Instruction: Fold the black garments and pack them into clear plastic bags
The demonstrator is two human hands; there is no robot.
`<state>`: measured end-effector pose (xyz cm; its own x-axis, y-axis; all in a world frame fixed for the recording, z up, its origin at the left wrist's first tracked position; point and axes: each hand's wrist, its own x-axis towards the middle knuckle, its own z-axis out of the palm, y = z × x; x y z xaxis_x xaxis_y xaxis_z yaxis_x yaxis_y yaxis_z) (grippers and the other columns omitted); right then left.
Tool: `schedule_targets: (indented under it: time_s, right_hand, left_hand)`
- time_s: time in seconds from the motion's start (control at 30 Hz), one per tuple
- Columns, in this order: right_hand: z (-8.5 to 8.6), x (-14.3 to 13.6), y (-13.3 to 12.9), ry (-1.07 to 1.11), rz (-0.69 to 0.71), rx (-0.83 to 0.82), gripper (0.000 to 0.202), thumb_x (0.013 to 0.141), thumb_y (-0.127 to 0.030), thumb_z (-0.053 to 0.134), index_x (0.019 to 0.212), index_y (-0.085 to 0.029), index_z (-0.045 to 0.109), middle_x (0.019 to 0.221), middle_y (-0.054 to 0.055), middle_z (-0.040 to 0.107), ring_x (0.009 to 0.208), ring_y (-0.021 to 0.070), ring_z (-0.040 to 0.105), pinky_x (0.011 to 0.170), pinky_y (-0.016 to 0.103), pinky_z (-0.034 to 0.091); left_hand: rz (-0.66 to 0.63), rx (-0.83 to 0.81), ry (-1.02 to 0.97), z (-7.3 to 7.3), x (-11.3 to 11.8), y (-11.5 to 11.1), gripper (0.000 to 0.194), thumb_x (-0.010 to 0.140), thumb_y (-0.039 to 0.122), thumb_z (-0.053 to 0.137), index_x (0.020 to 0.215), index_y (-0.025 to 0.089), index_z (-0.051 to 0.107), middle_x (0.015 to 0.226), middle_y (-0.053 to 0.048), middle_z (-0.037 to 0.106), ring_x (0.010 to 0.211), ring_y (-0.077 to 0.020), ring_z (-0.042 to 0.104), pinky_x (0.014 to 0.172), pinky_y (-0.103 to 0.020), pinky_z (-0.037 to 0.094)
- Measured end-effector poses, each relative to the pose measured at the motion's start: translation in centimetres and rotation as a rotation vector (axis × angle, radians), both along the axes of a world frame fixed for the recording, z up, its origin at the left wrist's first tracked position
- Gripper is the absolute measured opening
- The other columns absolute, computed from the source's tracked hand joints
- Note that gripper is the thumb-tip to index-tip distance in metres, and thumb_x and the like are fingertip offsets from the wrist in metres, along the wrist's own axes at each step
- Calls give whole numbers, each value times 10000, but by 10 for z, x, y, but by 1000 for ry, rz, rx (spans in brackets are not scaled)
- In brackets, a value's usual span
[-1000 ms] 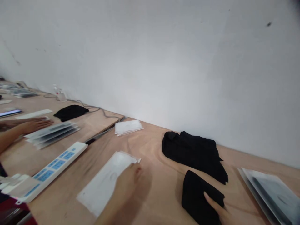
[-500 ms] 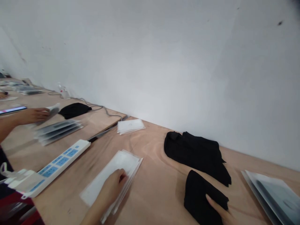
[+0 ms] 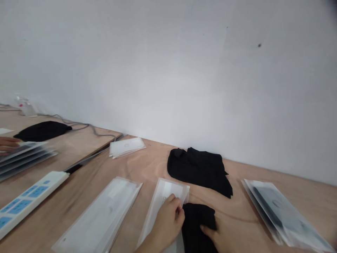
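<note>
My left hand (image 3: 168, 219), fingers curled, grips a clear plastic sleeve with white inside (image 3: 159, 196), just right of the stack of similar sleeves (image 3: 105, 207). In my right hand (image 3: 222, 233) is a folded black cloth (image 3: 198, 225), its thumb lying on top and its other fingers hidden. The cloth's left edge meets the right side of the held sleeve; I cannot tell whether any of it is inside. Behind my hands, another black cloth (image 3: 198, 168) lies by the wall.
Filled sleeves with dark contents (image 3: 284, 214) lie in a pile at right. A few white sleeves (image 3: 127, 147) rest near the wall. At left are a power strip (image 3: 28, 200), another person's hand (image 3: 9, 144) on filled sleeves (image 3: 28, 156), and a black cloth (image 3: 43, 130).
My left hand has moved right from the stack, bringing one sleeve beside the black cloth. The view has swung right. The other person's hand is now at the filled sleeves.
</note>
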<state>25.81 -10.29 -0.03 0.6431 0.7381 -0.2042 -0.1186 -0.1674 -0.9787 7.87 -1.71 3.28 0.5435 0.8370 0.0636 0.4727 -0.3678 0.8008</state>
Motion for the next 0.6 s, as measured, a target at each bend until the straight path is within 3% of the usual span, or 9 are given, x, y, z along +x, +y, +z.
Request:
schedule_targets:
  time_s: [0.07,0.17,0.27,0.37,0.47,0.6]
  right_hand:
    - [3,-4,1,59,-9,37,430,389,-125,823,757,-283,668,979,14,726,1325,329,364,1090,464,339]
    - [7,0,-3,186,117,105,447,487,-196,819,899,-293,673,996,21,713,1242,339,468,1028,491,404]
    - [8,5,-8,256,244,121,403,657,-286,768,1037,-274,638,1079,44,668,1138,298,549,950,481,459]
    - [9,-3,-12,281,254,121,335,843,-362,604,1142,-216,565,1186,64,590,1036,219,584,862,441,502]
    - [8,-18,-17,298,242,127,347,870,-385,561,1172,-216,538,1202,65,567,1012,208,582,822,418,517]
    - [8,-31,-26,283,215,134,349,860,-402,569,1168,-238,542,1194,62,571,1015,212,578,805,411,526]
  left_hand:
    - [-46,155,143,10,0,-7,130,752,86,444,671,182,480,865,-43,504,837,-214,475,727,-340,354]
    - [-69,235,246,18,5,-18,113,740,85,456,691,177,501,901,-58,510,862,-233,464,746,-376,348]
    - [-59,257,193,18,10,-23,111,745,82,458,703,179,491,903,-55,508,863,-230,462,763,-391,348]
    - [-50,298,93,11,13,-24,117,758,89,457,695,188,465,892,-51,501,864,-226,459,769,-392,355]
    - [-45,346,13,7,12,-23,115,769,92,452,714,193,465,901,-53,496,880,-227,458,805,-405,362]
    - [-28,286,-20,11,8,-18,129,811,105,413,735,193,470,906,-59,487,870,-223,471,789,-394,395]
